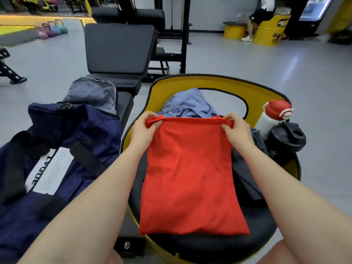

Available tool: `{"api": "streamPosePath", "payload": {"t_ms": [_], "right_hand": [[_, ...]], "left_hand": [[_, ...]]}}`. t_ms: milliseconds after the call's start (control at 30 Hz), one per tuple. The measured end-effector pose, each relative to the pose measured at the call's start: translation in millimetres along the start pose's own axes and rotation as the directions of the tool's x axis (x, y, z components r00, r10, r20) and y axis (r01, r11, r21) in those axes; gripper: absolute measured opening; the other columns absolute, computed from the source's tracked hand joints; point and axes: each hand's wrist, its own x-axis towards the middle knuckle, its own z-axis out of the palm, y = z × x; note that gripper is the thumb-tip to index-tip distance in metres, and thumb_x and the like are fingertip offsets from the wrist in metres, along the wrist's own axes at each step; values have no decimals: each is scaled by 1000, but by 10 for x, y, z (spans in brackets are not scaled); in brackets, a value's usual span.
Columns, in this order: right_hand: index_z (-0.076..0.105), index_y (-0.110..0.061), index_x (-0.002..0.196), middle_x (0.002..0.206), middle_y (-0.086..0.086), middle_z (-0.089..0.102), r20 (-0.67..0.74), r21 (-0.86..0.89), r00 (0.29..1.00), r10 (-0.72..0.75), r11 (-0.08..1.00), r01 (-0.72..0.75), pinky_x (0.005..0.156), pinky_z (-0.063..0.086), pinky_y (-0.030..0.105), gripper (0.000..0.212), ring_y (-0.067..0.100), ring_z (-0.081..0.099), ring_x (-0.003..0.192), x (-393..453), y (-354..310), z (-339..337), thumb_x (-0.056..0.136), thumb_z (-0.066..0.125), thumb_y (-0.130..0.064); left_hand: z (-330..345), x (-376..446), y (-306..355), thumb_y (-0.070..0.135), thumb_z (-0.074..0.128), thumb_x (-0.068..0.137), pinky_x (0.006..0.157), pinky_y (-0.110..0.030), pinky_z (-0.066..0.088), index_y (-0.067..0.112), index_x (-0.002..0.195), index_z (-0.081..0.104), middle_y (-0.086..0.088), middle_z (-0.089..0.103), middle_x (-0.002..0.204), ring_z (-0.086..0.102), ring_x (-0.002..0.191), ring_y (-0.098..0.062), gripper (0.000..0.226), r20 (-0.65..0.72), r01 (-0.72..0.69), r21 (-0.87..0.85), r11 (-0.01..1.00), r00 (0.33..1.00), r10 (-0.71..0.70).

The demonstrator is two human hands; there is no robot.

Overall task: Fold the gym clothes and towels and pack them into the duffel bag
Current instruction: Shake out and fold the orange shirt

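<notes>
The red garment (192,178) lay flat, folded into a long rectangle, on the black padded seat (209,242) of a yellow-backed chair (247,88). The left hand (143,130) pinched its far left corner and the right hand (237,131) pinched its far right corner, each grip closed on the cloth's upper edge. Just beyond it sat a crumpled lilac towel (187,105), and a dark grey garment (245,174) lay at its right side. A white bottle with a red cap (272,116) and a black shaker (285,140) stood farther right. The navy duffel bag (57,149) lay open on the desk to the left.
</notes>
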Motion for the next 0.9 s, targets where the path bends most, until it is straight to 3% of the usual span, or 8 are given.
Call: {"api": "streamPosePath", "payload": {"t_ms": [100,167,233,300,433,567,667,900], "right_hand": [[57,-17,112,102,0,58,-44,113,996,79,991,-73,60,38,13,24,14,53,91,-30,-84,-143,89,62,-10],[61,-14,117,105,4,62,-35,86,995,91,992,-88,72,42,17,32,18,57,97,-54,-120,-233,86,66,-10],[67,-12,108,102,8,66,-2,18,997,81,997,-81,83,44,29,25,25,60,100,-97,-143,-318,84,69,-11],[66,-21,93,91,5,64,31,35,997,74,997,-75,80,45,33,14,25,60,90,-177,-183,-410,83,70,-11],[62,-31,80,85,4,64,16,106,998,66,992,-67,77,51,42,22,23,58,80,-370,-312,-604,84,67,-10],[65,-22,92,90,4,64,-43,205,999,20,979,-11,72,49,31,20,16,57,78,-624,-540,-864,87,64,-3],[70,-18,100,98,5,67,-86,186,996,-22,982,37,85,50,37,18,22,61,91,-808,-660,-1064,86,66,-7],[67,-23,91,92,1,64,-123,215,990,-75,971,101,78,47,29,20,17,57,87,-1281,-962,-1423,86,65,-4]], "left_hand": [[-113,-60,196,14,73,81,72,-7,40,19,103,57,12,59,84,54,78,2,28,-23,28,-96,995,999,-30],[-213,-80,309,14,75,80,74,-11,44,17,104,63,11,61,84,55,78,3,28,-20,42,-92,995,999,-44],[-330,-120,405,12,73,81,72,-14,44,13,100,68,8,63,84,56,76,2,19,1,14,-48,999,1000,-14],[-425,-210,502,9,69,84,68,-8,42,12,97,69,6,63,83,56,72,2,14,3,-15,-37,999,1000,15],[-499,-481,725,7,68,85,61,-3,40,9,96,67,9,60,76,54,60,14,11,-74,-25,-150,988,997,14],[-605,-721,993,10,69,85,61,-3,40,11,94,68,8,61,76,55,60,13,9,-97,-41,-219,975,995,20],[-747,-890,1154,13,70,84,66,-9,43,15,93,70,6,64,78,57,66,5,9,-99,-65,-226,972,994,44],[-1020,-1347,1541,9,70,84,66,-5,43,11,93,68,10,63,78,57,65,11,9,-113,-137,-254,957,987,112]]}}
